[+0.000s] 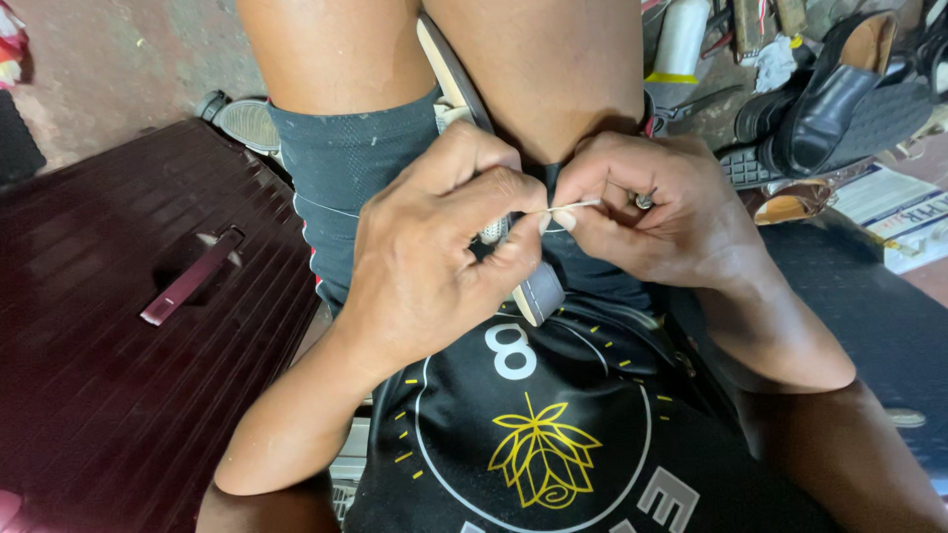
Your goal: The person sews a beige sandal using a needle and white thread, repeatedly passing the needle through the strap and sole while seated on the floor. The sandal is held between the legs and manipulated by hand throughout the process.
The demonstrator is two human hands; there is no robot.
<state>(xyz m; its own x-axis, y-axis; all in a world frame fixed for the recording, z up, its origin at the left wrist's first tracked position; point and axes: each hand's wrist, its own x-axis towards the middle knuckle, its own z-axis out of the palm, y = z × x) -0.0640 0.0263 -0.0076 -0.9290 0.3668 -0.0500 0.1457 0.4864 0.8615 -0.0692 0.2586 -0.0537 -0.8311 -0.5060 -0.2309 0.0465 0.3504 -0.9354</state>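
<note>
Black shirt cloth [553, 434] with a yellow flower print filled the bottom of the view, and just above it the two hands met over the lap. Left hand [434, 262] was clenched, thumb and forefinger pinching one end of a pale thread [573, 205]; right hand [652, 212] pinched the other end, so the short length ran taut between them. Below the fingers, a shoe [484, 158] lay clamped between the thighs, sole edge up, its heel end toward the shirt. As a judgement, the stitching was mid-way: thread was already at the shoe, but how much of the seam was sewn could not be told, since the hands covered it. Further out lay a dark red ribbed case [128, 326] on the left and black shoes [829, 109] on the floor to the right.
</note>
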